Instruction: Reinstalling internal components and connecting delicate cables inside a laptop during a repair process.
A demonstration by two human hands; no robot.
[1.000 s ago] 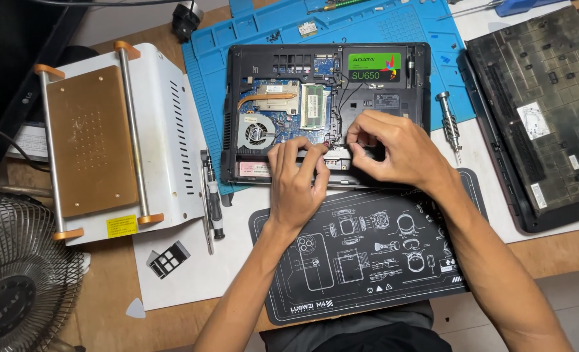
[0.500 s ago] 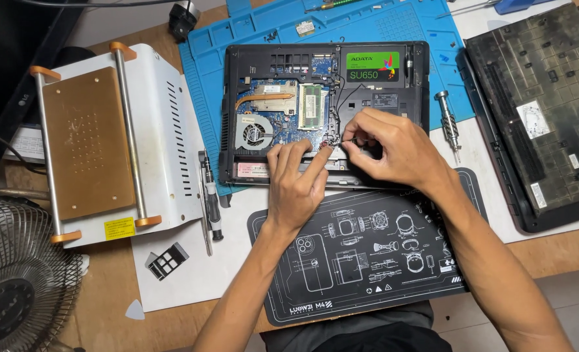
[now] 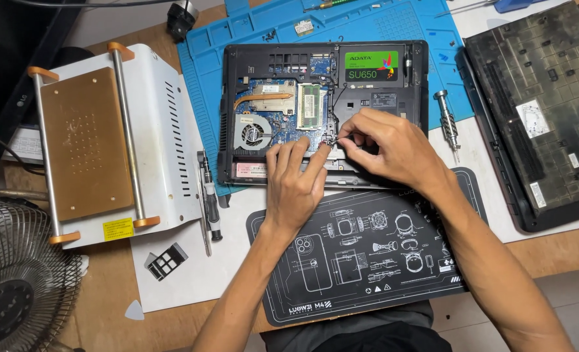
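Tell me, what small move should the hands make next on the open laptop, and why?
Probably lift the right hand slightly, drawing the small part it pinches clear of the laptop. Its fingertips are closed together beside the centre of the board, right of the fan, while the left hand lies flat on the front edge, steadying the case. What the pinched part is, I cannot tell.

Right hand (image 3: 384, 146) shifted left across opened laptop (image 3: 322, 111): fingertips (image 3: 341, 137) earlier at lower right of base, now pinched close together at black frame edge beside memory module (image 3: 309, 105). What they pinch too small to tell. Left hand (image 3: 296, 179) slid slightly up; index fingertip now just beside right fingertips, nearly touching, where gap showed earlier. Right wrist turned more toward laptop centre. Camera view drifted slightly down-right; fan (image 3: 15, 280) a little more cropped.
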